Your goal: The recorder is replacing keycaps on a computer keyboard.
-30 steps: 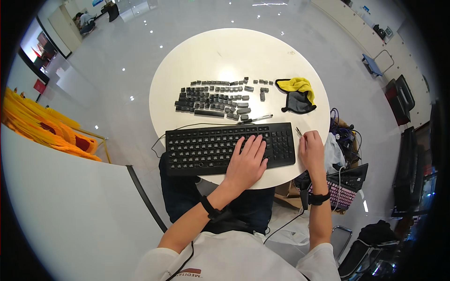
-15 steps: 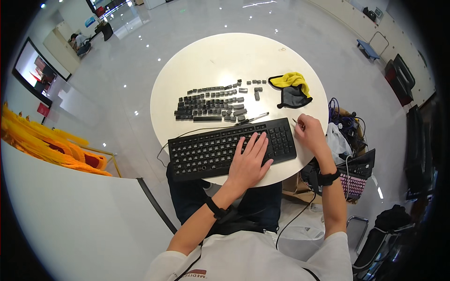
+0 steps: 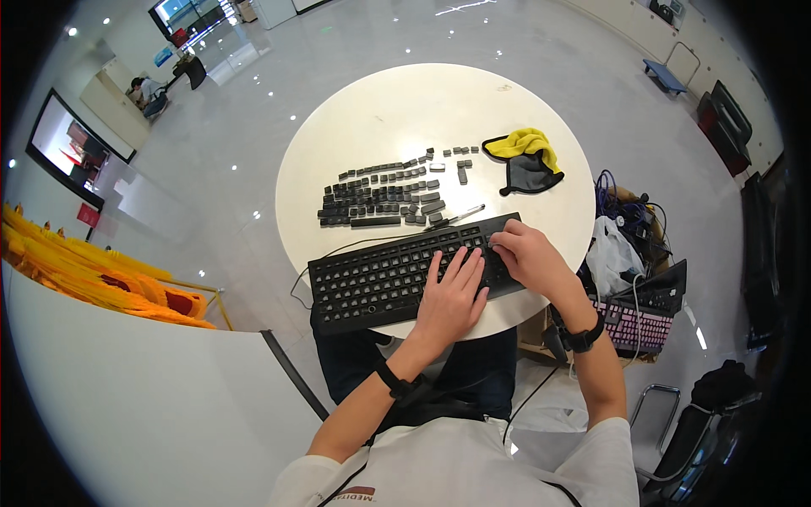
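A black keyboard (image 3: 372, 287) lies slightly slanted at the near edge of a round white table (image 3: 405, 101). Bare switches show across its main block, where the keycaps are off. My left hand (image 3: 452, 304) rests flat on it, fingers stretched out over the keys right of the middle. Over the number pad, my right hand (image 3: 534, 260) is closed in a pinch; what its fingertips hold is hidden. Loose black keycaps (image 3: 363, 193) lie in rows beyond the keyboard. A thin pen-like tool (image 3: 467, 215) lies between those rows and the keyboard's back edge.
A yellow and grey cloth (image 3: 525, 160) sits at the table's right side. Beside the table on the right are a box of tangled cables (image 3: 629, 203), a white plastic bag (image 3: 610, 253) and a pink-keyed keyboard (image 3: 634, 325). A white panel (image 3: 152, 389) stands at left.
My right hand has moved left, from the table beside the keyboard onto the number pad, its fingers still pinched. My left hand keeps its place on the keys. The whole view has shifted slightly.
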{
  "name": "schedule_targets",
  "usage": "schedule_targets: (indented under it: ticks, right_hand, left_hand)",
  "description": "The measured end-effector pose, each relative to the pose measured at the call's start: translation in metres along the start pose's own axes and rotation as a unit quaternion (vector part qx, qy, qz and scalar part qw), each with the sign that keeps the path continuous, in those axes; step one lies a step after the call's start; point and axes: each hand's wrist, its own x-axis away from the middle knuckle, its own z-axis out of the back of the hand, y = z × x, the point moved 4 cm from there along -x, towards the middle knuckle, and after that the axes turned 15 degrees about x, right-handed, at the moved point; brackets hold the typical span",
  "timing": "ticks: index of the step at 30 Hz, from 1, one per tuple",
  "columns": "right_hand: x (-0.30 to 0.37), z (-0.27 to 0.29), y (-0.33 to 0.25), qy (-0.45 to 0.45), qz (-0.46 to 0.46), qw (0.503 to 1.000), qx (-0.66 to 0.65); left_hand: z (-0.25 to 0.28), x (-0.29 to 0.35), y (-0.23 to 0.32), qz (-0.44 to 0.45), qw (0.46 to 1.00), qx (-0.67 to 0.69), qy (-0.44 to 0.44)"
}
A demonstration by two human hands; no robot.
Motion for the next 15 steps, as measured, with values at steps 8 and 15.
schedule_targets:
  ticks: [8, 15]
  right_hand:
    - [-0.018, -0.005, -0.005, -0.058, 0.088, 0.992, 0.068]
    - [-0.021, -0.011, 0.0, -0.08, 0.12, 0.987, 0.074]
  left_hand:
    - [-0.001, 0.001, 0.0, 0.001, 1.0, -0.009, -0.004]
    - [-0.003, -0.001, -0.001, 0.0, 0.999, -0.035, -0.016]
